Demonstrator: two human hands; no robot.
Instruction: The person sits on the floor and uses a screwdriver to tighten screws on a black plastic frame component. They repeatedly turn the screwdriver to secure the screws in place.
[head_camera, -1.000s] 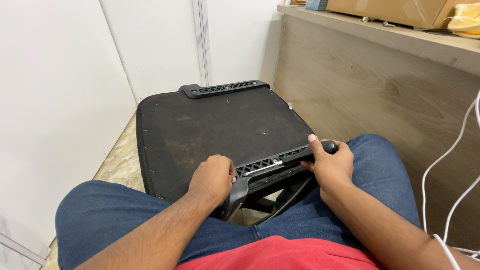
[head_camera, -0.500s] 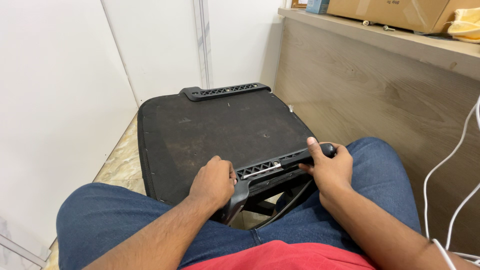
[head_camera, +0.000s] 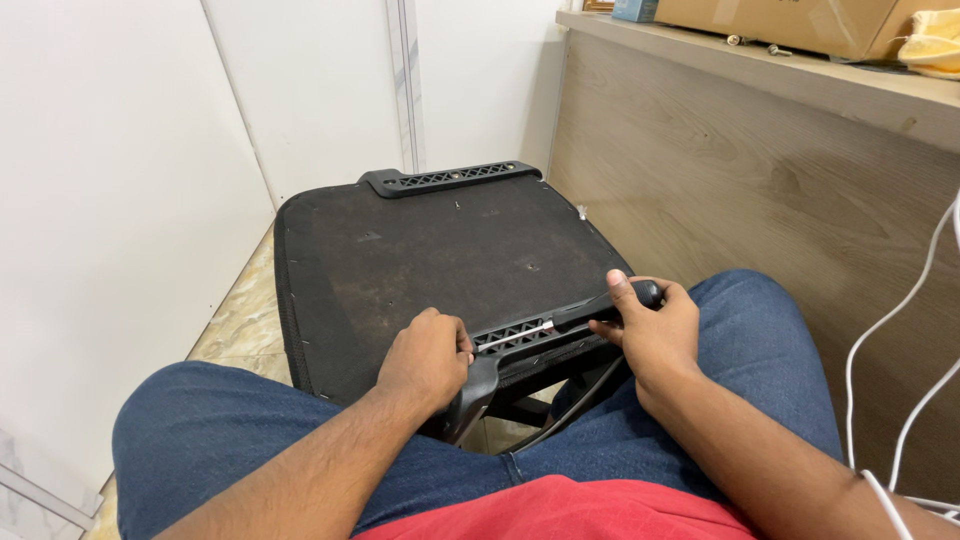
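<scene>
A worn black chair seat (head_camera: 440, 260) lies flat, underside apparently up, against the person's knees (head_camera: 750, 330).

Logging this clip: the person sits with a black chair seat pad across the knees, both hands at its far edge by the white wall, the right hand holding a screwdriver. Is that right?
Not quite. In the head view both hands, left hand and right hand, are at the near edge of the black chair seat pad, close to the knees, not the far edge. The right hand does hold a screwdriver.
</scene>
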